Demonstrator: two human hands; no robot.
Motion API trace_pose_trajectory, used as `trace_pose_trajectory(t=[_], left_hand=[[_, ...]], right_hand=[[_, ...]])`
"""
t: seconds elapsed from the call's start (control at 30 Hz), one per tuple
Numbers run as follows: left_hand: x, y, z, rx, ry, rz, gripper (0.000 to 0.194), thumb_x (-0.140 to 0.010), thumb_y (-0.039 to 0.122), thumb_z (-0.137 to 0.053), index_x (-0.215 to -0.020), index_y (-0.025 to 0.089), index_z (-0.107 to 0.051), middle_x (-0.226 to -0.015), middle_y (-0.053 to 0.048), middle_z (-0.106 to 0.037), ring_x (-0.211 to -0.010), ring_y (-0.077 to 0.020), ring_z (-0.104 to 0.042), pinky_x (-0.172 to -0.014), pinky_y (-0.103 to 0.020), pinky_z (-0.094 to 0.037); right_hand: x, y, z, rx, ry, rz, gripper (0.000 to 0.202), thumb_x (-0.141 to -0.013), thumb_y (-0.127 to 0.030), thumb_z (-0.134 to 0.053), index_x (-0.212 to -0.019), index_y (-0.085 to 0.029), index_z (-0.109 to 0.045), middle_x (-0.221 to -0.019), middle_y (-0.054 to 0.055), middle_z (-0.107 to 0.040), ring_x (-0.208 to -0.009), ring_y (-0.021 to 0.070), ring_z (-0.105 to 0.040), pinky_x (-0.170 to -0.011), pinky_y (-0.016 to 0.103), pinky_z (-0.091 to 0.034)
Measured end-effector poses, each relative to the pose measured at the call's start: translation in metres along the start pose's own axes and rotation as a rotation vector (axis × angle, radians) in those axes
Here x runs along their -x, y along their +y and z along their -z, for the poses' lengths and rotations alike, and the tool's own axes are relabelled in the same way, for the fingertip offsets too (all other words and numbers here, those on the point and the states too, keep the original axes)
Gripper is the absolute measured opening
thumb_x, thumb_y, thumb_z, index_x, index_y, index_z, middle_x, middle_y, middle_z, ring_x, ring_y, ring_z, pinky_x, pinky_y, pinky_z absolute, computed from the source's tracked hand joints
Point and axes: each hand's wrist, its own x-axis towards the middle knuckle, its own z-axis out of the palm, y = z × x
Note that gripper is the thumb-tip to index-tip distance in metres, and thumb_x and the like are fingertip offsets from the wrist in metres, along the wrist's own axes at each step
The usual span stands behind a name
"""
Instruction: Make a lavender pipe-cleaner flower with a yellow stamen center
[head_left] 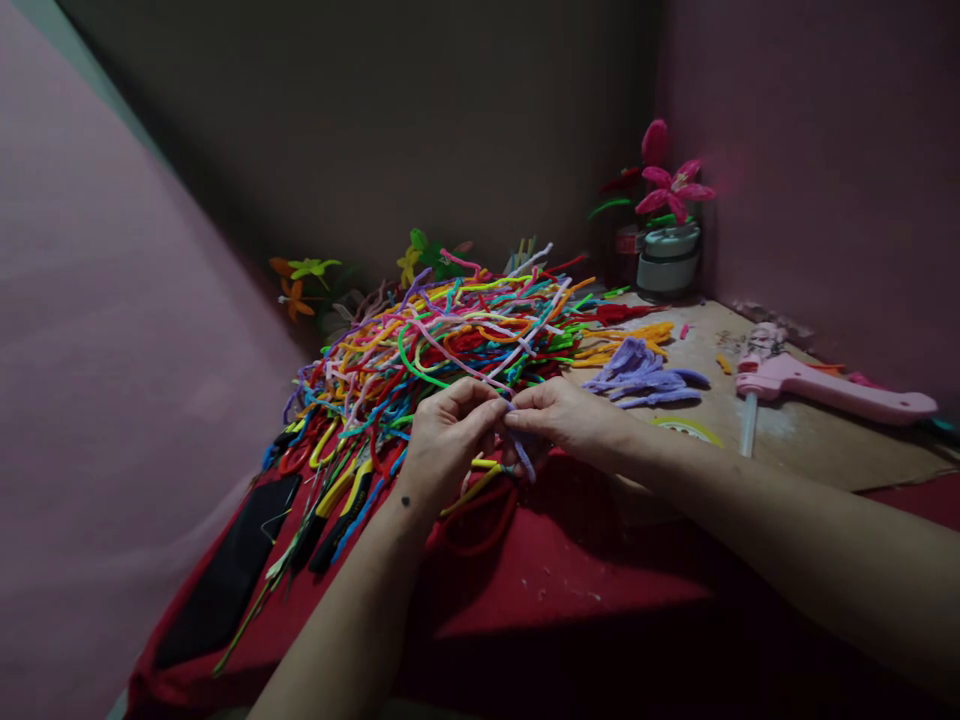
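Observation:
My left hand (459,425) and my right hand (559,412) meet fingertip to fingertip above the front of the table. Pinched between them is a light purple pipe cleaner (522,456), its loose end hanging down below the fingers. Both hands are closed on it; the part inside the fingertips is hidden. Right behind the hands rises a big heap of pipe cleaners (450,330) in many colours. To the right of my fingers lies a bundle of folded purple pipe cleaners (641,375) on a brown board (795,450).
A pink glue gun (840,385) rests on the board at right. Yellow-black pliers (341,505) and a black phone (229,570) lie at left on the red cloth (555,590). A grey pot (669,262) with a pink flower (675,188) stands at the back, near the wall.

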Motion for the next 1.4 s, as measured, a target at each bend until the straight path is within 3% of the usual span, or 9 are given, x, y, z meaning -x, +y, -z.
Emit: trace_pose_trajectory(t=[0.23,0.43,0.63,0.9,1.07,1.23,1.4], left_hand=[[-0.001,0.01,0.011,-0.066,-0.163,0.017,0.014,-0.07,0.027,-0.063,-0.077,0.015,-0.059,-0.062,0.003,-0.054,-0.049,-0.006,-0.045,-0.048,-0.018,-0.036],[0.002,0.017,0.013,-0.241,-0.209,-0.054,0.013,-0.071,0.026,-0.062,-0.071,0.013,-0.058,-0.062,0.002,-0.052,-0.054,-0.0069,-0.045,-0.05,-0.019,-0.036],[0.001,0.011,0.01,-0.236,-0.13,-0.002,0.013,-0.072,0.026,-0.058,-0.069,0.015,-0.052,-0.054,0.005,-0.046,-0.046,-0.0056,-0.038,-0.044,-0.018,-0.031],[0.001,0.008,0.009,-0.399,-0.062,-0.115,0.013,-0.073,0.024,-0.057,-0.065,0.016,-0.052,-0.057,0.004,-0.045,-0.051,-0.0072,-0.039,-0.048,-0.018,-0.033],[0.002,0.008,0.011,-0.312,-0.027,-0.282,0.014,-0.075,0.026,-0.058,-0.086,0.019,-0.058,-0.071,0.001,-0.054,-0.062,-0.0111,-0.05,-0.059,-0.022,-0.041],[0.002,0.002,0.01,-0.681,-0.113,-0.644,0.015,-0.076,0.016,-0.055,-0.085,0.022,-0.066,-0.084,-0.003,-0.053,-0.078,-0.0128,-0.052,-0.072,-0.023,-0.042],[0.003,-0.013,0.005,-0.823,-0.152,-0.744,0.021,-0.08,0.017,-0.051,-0.092,0.025,-0.066,-0.087,-0.004,-0.051,-0.075,-0.0113,-0.051,-0.064,-0.021,-0.042]], right_hand=[[0.004,-0.006,0.0,0.047,-0.041,-0.037,0.016,-0.079,-0.014,-0.045,-0.065,-0.014,-0.053,-0.047,-0.001,-0.059,-0.038,0.0092,-0.052,-0.044,0.02,-0.043],[0.007,-0.012,0.003,0.234,-0.07,-0.061,0.022,-0.077,-0.016,-0.049,-0.055,-0.014,-0.054,-0.042,-0.003,-0.053,-0.034,0.007,-0.044,-0.041,0.02,-0.037],[0.003,-0.003,0.003,0.234,0.003,0.035,0.017,-0.074,-0.017,-0.052,-0.058,-0.013,-0.057,-0.047,-0.002,-0.056,-0.041,0.007,-0.048,-0.044,0.019,-0.037],[0.003,-0.003,-0.002,0.038,-0.017,-0.05,0.012,-0.075,-0.013,-0.051,-0.065,-0.013,-0.058,-0.052,0.001,-0.062,-0.043,0.0094,-0.055,-0.047,0.021,-0.044],[0.001,-0.003,0.002,-0.177,0.09,0.026,0.009,-0.072,-0.018,-0.056,-0.067,-0.011,-0.059,-0.058,0.004,-0.064,-0.049,0.0124,-0.058,-0.055,0.027,-0.047],[-0.004,0.002,0.01,-0.358,0.207,0.118,0.009,-0.067,-0.02,-0.062,-0.065,-0.012,-0.06,-0.056,0.001,-0.06,-0.049,0.0088,-0.052,-0.054,0.023,-0.041],[-0.005,0.002,0.01,-0.442,0.241,0.077,0.01,-0.064,-0.016,-0.06,-0.056,-0.011,-0.056,-0.045,-0.002,-0.049,-0.041,0.0062,-0.04,-0.045,0.021,-0.03]])
